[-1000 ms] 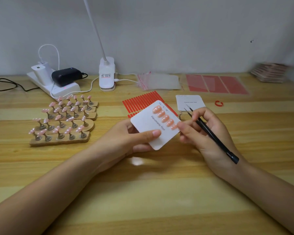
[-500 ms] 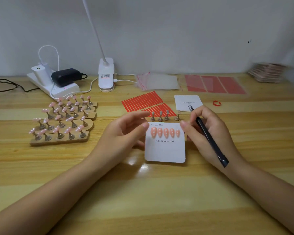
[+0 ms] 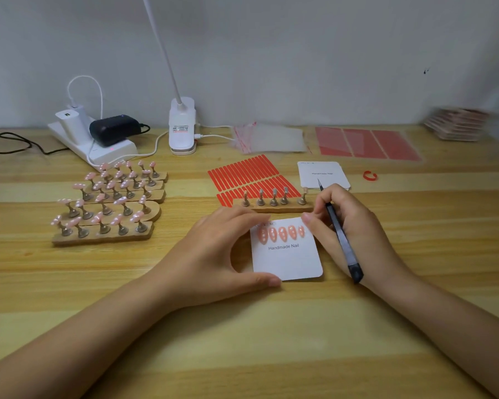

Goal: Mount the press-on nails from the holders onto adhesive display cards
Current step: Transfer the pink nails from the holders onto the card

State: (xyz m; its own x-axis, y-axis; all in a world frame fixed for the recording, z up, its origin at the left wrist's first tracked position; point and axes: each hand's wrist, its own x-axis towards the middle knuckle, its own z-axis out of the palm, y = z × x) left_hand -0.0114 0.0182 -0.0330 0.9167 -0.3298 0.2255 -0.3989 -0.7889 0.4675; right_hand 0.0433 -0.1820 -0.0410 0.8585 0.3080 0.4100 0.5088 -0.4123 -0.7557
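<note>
A white display card (image 3: 288, 257) printed "Handmade Nail" lies flat on the table with a row of several pink nails (image 3: 281, 234) stuck along its top. My left hand (image 3: 213, 254) holds the card's left side, thumb at the bottom left corner and fingers at the top left. My right hand (image 3: 349, 228) grips black tweezers (image 3: 342, 237) while its fingertip touches the card's top right corner. A wooden holder (image 3: 274, 207) with bare metal stands lies just behind the card. Several wooden holders (image 3: 107, 203) still carrying pink nails sit at the left.
A sheet of red adhesive strips (image 3: 248, 177) and a small stack of blank cards (image 3: 323, 174) lie behind the bare holder. At the back are a power strip (image 3: 98, 151), a lamp base (image 3: 182, 125), clear bags (image 3: 268, 138), red sheets (image 3: 366, 142) and a card pile (image 3: 455, 125).
The card came down from my raised left hand and now lies flat on the table. My left hand shifted from under it to its left edge, uncovering the bare holder.
</note>
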